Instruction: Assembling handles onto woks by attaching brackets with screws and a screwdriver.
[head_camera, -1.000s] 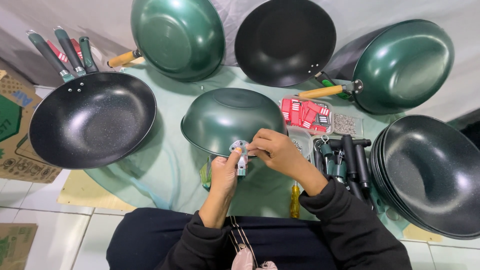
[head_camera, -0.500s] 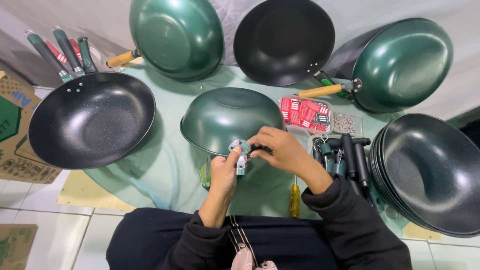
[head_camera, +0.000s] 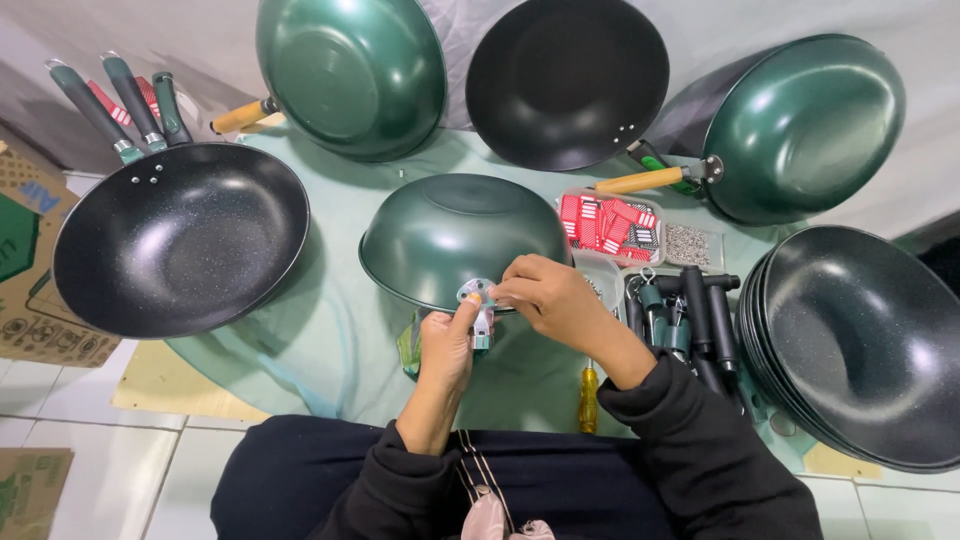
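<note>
An upturned green wok (head_camera: 462, 236) is set at the middle of the pale green table (head_camera: 330, 350), its rim toward the person. A small silver handle bracket (head_camera: 479, 297) at that near rim is pinched by the left hand (head_camera: 448, 345) from below and by the fingertips of the right hand (head_camera: 545, 297) from the side. A yellow-handled screwdriver (head_camera: 588, 396) is seen just beside the right forearm.

bare tabletop (head_camera: 330, 330) left of upturned green wok (head_camera: 460, 235), black wok (head_camera: 180, 240) beyond, handles (head_camera: 690, 320) crowding right
</note>
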